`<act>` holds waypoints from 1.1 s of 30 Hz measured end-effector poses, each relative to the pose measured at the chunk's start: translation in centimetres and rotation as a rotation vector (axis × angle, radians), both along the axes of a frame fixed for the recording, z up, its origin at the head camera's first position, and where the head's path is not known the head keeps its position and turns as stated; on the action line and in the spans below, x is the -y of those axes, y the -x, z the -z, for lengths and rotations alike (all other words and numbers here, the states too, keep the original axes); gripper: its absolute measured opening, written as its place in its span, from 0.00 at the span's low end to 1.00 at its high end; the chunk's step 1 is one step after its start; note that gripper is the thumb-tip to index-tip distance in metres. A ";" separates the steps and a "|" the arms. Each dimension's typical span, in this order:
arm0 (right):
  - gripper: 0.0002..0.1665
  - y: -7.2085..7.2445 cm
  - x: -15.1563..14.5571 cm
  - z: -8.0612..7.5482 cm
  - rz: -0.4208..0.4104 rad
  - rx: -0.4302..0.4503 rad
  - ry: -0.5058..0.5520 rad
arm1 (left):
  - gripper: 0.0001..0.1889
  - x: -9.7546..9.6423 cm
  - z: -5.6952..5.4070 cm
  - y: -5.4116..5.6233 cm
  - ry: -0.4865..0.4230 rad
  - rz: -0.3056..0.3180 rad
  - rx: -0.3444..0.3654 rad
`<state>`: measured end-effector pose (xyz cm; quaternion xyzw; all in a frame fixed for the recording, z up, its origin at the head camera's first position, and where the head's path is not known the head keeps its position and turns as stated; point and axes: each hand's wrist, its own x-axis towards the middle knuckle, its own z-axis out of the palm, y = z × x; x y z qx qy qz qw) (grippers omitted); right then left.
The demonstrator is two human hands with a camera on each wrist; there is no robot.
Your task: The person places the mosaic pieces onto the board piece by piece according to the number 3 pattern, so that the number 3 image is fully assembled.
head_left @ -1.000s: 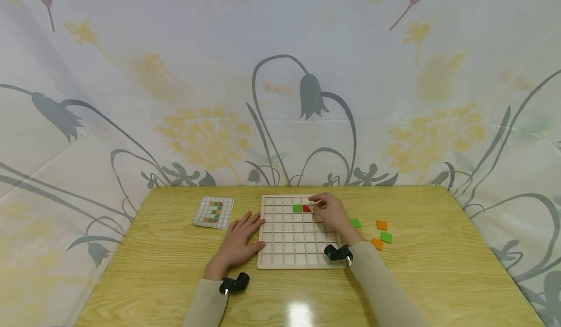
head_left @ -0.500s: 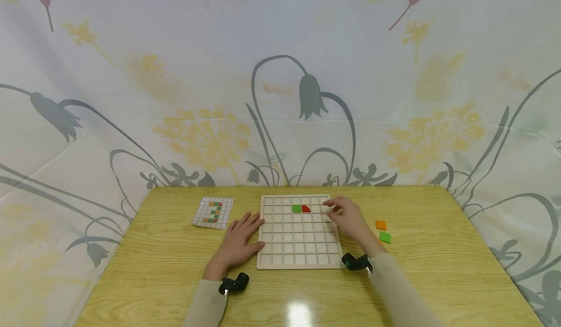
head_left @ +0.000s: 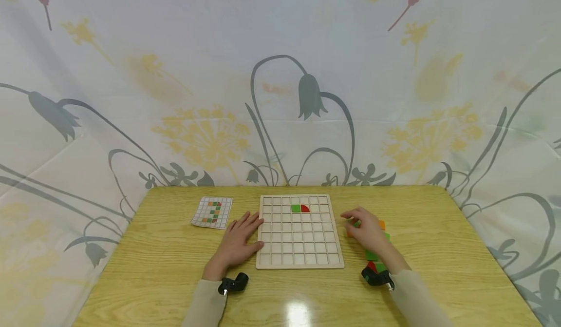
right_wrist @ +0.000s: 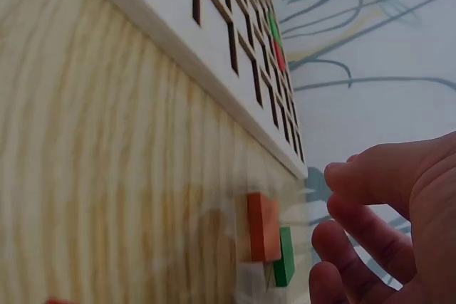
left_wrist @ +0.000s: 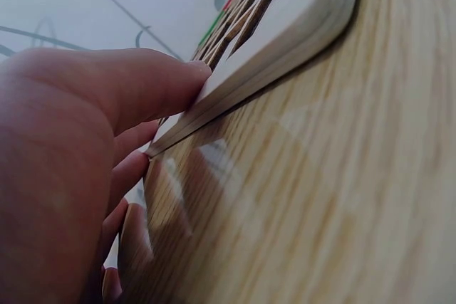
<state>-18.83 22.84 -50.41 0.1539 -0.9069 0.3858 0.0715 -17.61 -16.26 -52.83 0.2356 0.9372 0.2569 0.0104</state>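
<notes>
A pale wooden grid board [head_left: 300,239] lies mid-table. In its upper part a green square tile [head_left: 295,208] sits beside a red tile with a rounded corner [head_left: 305,209]. My left hand [head_left: 238,241] rests at the board's left edge with fingers spread. Its thumb [left_wrist: 160,80] touches the rim in the left wrist view. To the right of the board, my right hand [head_left: 367,228] hovers above loose tiles, fingers loosely bent and holding nothing. In the right wrist view an orange tile [right_wrist: 263,227] and a green tile [right_wrist: 284,258] lie near its fingertips. The hand hides part of the tile group.
Left of the board lies a paper card [head_left: 212,213] printed with a coloured grid pattern. More loose tiles, including a green tile [head_left: 371,256] and an orange tile [head_left: 382,224], lie around the right forearm. A flowered curtain [head_left: 280,98] hangs behind the table.
My right hand has moved right and nearer, from beside the red tile on the board to over the loose tiles. My left hand has stayed on the board's edge.
</notes>
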 end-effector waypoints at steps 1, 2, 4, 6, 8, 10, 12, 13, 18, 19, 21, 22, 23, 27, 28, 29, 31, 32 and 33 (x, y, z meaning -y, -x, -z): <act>0.14 -0.2 -0.2 0.0 0.001 0.004 -0.006 | 0.34 0.0 0.0 0.0 0.000 -0.002 0.000; 0.14 -0.4 -0.3 0.0 0.000 0.011 -0.006 | 0.34 0.0 0.1 0.0 0.001 -0.004 -0.002; 0.14 -0.7 -0.6 0.0 -0.005 0.009 -0.018 | 0.33 0.0 0.2 0.0 -0.002 -0.008 -0.003; 0.14 -1.1 -0.8 -0.1 -0.014 0.015 -0.026 | 0.33 0.0 0.2 0.0 -0.006 -0.011 -0.005; 0.15 -1.4 -0.9 -0.1 -0.019 0.018 -0.036 | 0.33 0.0 0.2 0.0 -0.008 -0.013 -0.007; 0.16 -1.5 -1.0 0.0 -0.019 0.023 -0.054 | 0.33 0.0 0.2 0.0 -0.012 -0.013 -0.009; 0.16 -1.5 -1.1 0.0 -0.018 0.037 -0.067 | 0.33 0.0 0.2 -0.1 -0.011 -0.013 -0.011; 0.17 -1.6 -1.2 0.1 -0.019 0.045 -0.075 | 0.33 0.0 0.2 -0.1 -0.011 -0.012 -0.012; 0.16 -1.6 -1.3 0.1 -0.039 0.069 -0.111 | 0.33 -0.1 0.1 -0.1 -0.012 -0.009 -0.012; 0.16 -1.6 -1.3 0.1 -0.044 0.073 -0.118 | 0.33 -0.1 0.1 -0.1 -0.013 -0.008 -0.013; 0.16 -1.6 -1.3 0.1 -0.048 0.080 -0.124 | 0.33 -0.1 0.1 0.0 -0.012 -0.009 -0.013; 0.16 -1.6 -1.3 0.0 -0.051 0.080 -0.129 | 0.33 -0.1 0.2 0.0 -0.011 -0.010 -0.012; 0.16 -1.6 -1.3 0.0 -0.055 0.080 -0.136 | 0.33 -0.1 0.2 0.0 -0.010 -0.011 -0.011; 0.15 -1.6 -1.3 -0.1 -0.063 0.077 -0.153 | 0.33 -0.1 0.2 0.0 -0.012 -0.013 -0.005; 0.15 -1.6 -1.3 -0.1 -0.066 0.077 -0.158 | 0.33 -0.1 0.2 0.0 -0.013 -0.013 -0.005; 0.15 -1.6 -1.3 -0.1 -0.068 0.078 -0.161 | 0.33 -0.1 0.2 0.0 -0.014 -0.013 -0.005; 0.15 -1.6 -1.2 -0.1 -0.063 0.084 -0.165 | 0.33 0.0 0.3 0.1 -0.012 -0.011 -0.007; 0.15 -1.6 -1.2 -0.1 -0.059 0.087 -0.167 | 0.33 0.0 0.3 0.1 -0.012 -0.011 -0.007; 0.15 -1.6 -1.2 -0.1 -0.056 0.090 -0.169 | 0.33 0.0 0.3 0.1 -0.012 -0.012 -0.008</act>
